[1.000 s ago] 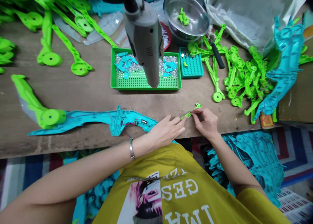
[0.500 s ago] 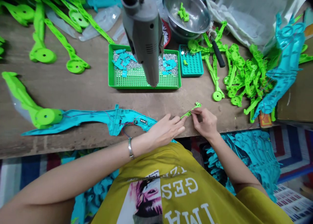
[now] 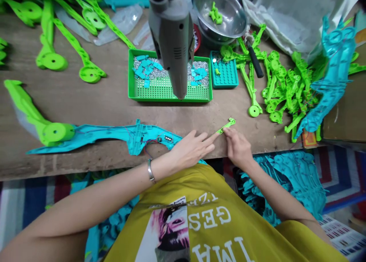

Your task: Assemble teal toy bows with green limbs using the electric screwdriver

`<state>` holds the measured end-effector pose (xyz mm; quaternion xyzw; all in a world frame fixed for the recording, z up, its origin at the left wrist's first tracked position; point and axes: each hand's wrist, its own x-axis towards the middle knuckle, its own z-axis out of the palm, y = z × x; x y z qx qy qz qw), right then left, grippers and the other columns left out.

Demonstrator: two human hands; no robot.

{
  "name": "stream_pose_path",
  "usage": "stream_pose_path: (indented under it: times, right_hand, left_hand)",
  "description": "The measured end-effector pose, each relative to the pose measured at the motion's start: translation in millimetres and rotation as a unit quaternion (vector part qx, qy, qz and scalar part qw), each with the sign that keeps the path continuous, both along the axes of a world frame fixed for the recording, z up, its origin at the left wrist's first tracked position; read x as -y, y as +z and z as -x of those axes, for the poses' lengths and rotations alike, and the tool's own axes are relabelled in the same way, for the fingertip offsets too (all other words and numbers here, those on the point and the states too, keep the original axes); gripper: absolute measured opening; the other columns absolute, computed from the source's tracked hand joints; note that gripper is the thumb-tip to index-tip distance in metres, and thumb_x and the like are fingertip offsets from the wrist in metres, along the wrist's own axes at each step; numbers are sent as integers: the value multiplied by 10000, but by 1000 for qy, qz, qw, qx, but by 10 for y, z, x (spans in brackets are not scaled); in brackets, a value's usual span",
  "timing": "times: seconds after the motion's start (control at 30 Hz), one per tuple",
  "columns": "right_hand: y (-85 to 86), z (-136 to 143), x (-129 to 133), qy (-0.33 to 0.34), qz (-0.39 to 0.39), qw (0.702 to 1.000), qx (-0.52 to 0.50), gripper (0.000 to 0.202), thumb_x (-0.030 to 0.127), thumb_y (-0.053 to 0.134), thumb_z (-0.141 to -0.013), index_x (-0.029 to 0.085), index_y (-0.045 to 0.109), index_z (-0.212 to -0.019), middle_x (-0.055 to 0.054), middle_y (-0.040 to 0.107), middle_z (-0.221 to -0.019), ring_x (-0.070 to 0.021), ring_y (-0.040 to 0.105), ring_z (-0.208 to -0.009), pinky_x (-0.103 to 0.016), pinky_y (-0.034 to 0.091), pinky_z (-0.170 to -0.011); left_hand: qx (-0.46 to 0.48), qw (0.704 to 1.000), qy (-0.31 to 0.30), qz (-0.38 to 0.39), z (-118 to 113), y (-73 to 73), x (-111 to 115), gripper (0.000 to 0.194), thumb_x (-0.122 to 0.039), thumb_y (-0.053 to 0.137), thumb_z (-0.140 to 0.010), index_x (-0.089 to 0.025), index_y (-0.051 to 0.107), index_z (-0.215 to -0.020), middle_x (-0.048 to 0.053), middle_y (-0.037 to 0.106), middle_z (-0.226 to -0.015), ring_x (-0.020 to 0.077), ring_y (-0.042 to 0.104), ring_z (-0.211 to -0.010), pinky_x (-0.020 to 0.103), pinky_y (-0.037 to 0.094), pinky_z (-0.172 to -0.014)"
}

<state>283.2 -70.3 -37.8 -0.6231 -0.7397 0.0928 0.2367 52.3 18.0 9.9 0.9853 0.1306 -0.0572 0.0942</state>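
Note:
A small slim green part lies slanted on the table between my hands. My left hand, with a metal bracelet at the wrist, is palm down with its fingers spread, a fingertip at the lower end of the green part. My right hand has its fingers pressed together beside that part's edge; what they hold, if anything, is hidden. Left of my left hand lies a long blue shell with thin wires and small metal pieces, partly under that hand. A green curved piece is joined at its left end.
A grey tool hangs above a green basket of screws and blue pieces. Beside it are a teal tray, a metal bowl and piled green parts. Blue shells stand at right; more green parts lie back left.
My right fingers have drawn closer together and a little lower beside the small green part. My left hand has barely moved. The whole view has shifted slightly.

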Motion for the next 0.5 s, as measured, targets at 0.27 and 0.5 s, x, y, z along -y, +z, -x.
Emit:
stream_pose_path:
  times: [0.27, 0.5]
  right_hand:
    - [295, -15, -262, 12, -6, 993, -121, 380, 226, 554, -991, 264, 583, -1368, -58, 802, -1083, -234, 758, -1048, -450, 595, -997]
    - [191, 174, -354, 71, 22, 989, -129, 257, 175, 565, -966, 236, 691, -1182, -73, 792, -1100, -232, 725, -1006, -443, 588, -915]
  left_hand:
    - [49, 989, 138, 11, 197, 1, 140, 495, -109, 434, -990, -212, 528, -1464, 71, 318, -1695, 311, 473, -1360, 436, 456, -970]
    - [160, 922, 352, -25, 66, 13, 561, 352, -484, 557, -988, -149, 665, -988, 120, 683, -918, 290, 589, -893, 426, 417, -773]
